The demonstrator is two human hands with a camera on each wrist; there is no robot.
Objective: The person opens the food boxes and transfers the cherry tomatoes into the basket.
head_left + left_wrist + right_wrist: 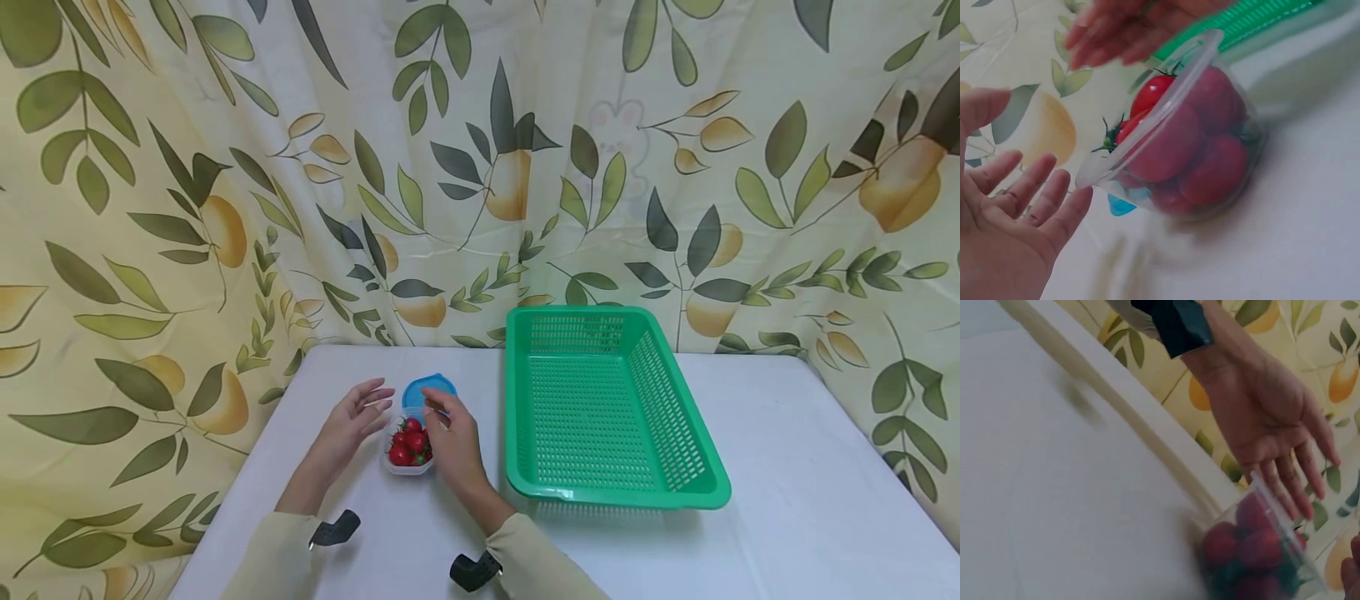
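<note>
A small clear plastic container (407, 471) full of red cherry tomatoes (401, 454) with green stems stands on the table, uncovered. Behind it lies a blue lid (422, 389), partly hidden by my right hand. My left hand (358, 415) is to the left of the container, fingers spread and holding nothing; in the left wrist view its fingertips come close to the rim, and whether they touch cannot be told. On the other side my right hand (456, 443) hovers by the container's right edge. Its fingers are loosely bent, with nothing seen in them.
Right of the container sits a large green plastic basket (517, 400) with perforated walls. The table (780, 467) has a white cover, and a leaf-and-fruit patterned curtain (465, 275) hangs behind it. A black device (335, 528) is strapped to each wrist.
</note>
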